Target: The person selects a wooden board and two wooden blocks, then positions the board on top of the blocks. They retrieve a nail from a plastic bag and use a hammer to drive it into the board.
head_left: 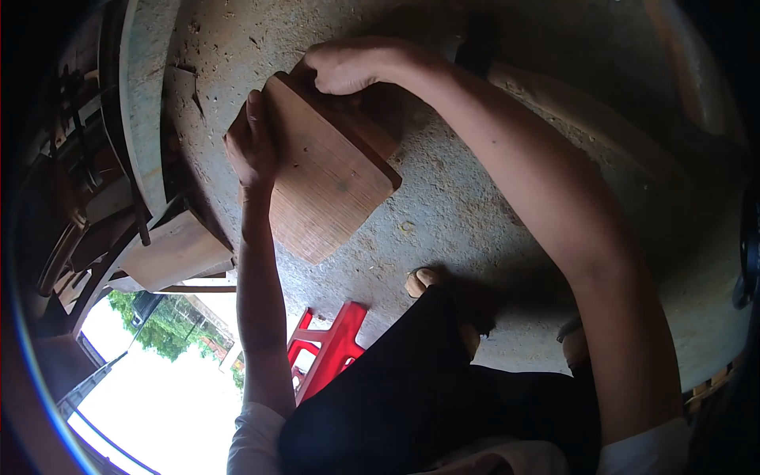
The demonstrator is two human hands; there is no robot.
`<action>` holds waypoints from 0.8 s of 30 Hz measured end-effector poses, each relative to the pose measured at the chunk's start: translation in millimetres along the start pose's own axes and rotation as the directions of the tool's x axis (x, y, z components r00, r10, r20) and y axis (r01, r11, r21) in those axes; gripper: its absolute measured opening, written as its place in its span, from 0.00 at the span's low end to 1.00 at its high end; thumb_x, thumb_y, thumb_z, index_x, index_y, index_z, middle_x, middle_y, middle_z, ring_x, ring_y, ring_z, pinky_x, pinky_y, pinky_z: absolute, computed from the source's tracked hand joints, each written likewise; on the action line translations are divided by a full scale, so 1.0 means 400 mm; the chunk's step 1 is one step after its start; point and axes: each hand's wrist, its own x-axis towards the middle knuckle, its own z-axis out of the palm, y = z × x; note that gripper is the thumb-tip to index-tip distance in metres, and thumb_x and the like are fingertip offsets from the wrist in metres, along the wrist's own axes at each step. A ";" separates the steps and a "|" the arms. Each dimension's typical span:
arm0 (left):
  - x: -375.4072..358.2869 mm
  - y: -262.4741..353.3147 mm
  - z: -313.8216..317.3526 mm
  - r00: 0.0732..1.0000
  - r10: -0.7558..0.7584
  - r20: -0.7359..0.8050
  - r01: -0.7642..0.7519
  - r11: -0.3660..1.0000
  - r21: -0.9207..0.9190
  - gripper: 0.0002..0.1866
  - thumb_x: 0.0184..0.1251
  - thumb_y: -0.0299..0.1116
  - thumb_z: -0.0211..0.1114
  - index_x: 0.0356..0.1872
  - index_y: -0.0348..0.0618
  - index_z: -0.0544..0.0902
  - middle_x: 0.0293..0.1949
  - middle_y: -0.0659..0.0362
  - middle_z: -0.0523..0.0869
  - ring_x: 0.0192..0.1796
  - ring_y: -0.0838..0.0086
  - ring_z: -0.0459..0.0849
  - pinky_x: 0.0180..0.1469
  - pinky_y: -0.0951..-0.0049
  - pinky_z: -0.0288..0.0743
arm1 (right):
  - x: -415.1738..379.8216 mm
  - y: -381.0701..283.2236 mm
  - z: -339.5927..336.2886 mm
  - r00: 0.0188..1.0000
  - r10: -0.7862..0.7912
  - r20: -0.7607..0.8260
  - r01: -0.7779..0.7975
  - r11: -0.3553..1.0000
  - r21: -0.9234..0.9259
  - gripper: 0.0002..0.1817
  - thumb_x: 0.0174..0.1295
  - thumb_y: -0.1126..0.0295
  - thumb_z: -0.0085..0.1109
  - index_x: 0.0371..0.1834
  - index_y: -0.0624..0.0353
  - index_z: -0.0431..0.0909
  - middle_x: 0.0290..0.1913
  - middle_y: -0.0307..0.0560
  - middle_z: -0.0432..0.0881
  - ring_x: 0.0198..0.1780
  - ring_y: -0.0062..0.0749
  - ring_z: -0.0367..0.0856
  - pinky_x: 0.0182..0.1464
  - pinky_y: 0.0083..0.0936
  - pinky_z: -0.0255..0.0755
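A thick brown wooden board [321,174] with rounded corners is held tilted over the concrete floor. My left hand [252,146] is closed around its left edge, with the thumb pointing up along the side. At the far end my right hand [344,70] has its fingers curled in on a darker wooden part behind the board's upper corner. Another strip of wood [374,133] shows beneath the board's right edge. The undersides, and most of what the right fingers grip, are hidden.
Rough concrete floor [443,198] with wood crumbs lies around. A red plastic stool [332,348] stands close by my leg. Wooden furniture parts [178,252] are piled at the left, near a bright opening. A long timber [570,107] lies at the upper right. My feet [423,281] are below.
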 end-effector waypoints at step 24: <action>-0.010 -0.003 -0.008 0.999 -0.026 0.045 0.026 1.000 0.003 0.32 0.82 0.53 0.46 0.44 0.29 0.85 0.23 0.48 0.82 0.27 0.75 0.72 0.30 0.66 0.70 | 0.034 0.034 0.013 0.993 -0.121 -0.004 0.120 0.987 -0.105 0.19 0.64 0.70 0.55 0.56 0.69 0.77 0.45 0.62 0.86 0.44 0.42 0.86 0.50 0.36 0.78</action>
